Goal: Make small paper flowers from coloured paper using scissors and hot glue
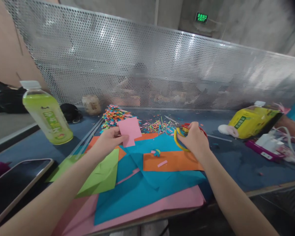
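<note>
Between the thumb and fingers of my left hand [110,139] is a piece of pink paper [130,128], held up above the table. My right hand [196,139] grips scissors with yellow and red handles [178,139]; their blades point away from me over small scraps. Below both hands lie overlapping sheets: blue paper [147,203], an orange strip [172,161], green paper [100,177] and pink paper [177,203] underneath. A narrow pink scrap [162,163] and a small curled multicoloured bit [156,152] rest on the orange strip.
Behind my left hand rises a pile of coloured paper pieces [114,114], beside scattered offcuts [159,127]. A green drink bottle [48,113] and a phone [14,183] are at left. Right are a yellow pack [244,121] and a purple power strip [264,150]. A perforated metal screen [157,65] closes the back.
</note>
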A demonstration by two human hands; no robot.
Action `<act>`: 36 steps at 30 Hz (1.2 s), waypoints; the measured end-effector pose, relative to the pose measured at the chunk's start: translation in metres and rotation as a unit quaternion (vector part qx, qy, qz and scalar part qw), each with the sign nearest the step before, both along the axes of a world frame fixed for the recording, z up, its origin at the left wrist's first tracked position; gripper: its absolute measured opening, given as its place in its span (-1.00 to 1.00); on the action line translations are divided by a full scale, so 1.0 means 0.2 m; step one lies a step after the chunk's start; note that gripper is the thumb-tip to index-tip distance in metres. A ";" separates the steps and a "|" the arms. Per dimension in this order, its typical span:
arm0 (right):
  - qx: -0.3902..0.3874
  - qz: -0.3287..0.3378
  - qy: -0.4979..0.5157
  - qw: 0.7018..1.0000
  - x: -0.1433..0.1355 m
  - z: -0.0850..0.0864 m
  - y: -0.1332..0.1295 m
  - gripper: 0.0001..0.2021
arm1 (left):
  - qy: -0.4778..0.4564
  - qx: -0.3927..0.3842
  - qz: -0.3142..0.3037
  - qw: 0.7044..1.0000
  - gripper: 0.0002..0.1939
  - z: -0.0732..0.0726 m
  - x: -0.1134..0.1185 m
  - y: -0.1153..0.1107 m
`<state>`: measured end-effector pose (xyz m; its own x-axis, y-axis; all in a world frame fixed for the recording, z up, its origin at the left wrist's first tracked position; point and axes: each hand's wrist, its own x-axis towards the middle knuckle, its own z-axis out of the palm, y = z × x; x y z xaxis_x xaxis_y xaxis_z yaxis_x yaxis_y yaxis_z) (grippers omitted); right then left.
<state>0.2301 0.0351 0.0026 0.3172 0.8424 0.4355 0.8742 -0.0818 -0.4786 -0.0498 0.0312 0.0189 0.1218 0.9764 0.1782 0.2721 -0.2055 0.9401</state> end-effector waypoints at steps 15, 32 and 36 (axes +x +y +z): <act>-0.147 0.399 0.393 0.815 -0.15 -0.08 0.01 -0.54 | -0.133 0.044 0.007 0.990 -0.58 0.03 0.04 -0.03; -0.149 0.424 0.151 0.881 -0.19 0.00 -0.16 -0.75 | -0.092 0.067 0.021 0.993 -0.80 0.06 0.06 -0.08; -0.168 0.434 0.168 0.869 -0.20 0.02 -0.17 -0.77 | -0.079 0.062 -0.020 0.995 -0.69 0.06 0.06 -0.10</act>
<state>0.1895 0.0008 0.0068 -0.4395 0.8895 0.1249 0.4922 0.3548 -0.7949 -0.0376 0.0119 0.0307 0.1202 0.9411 0.3161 0.1117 -0.3292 0.9376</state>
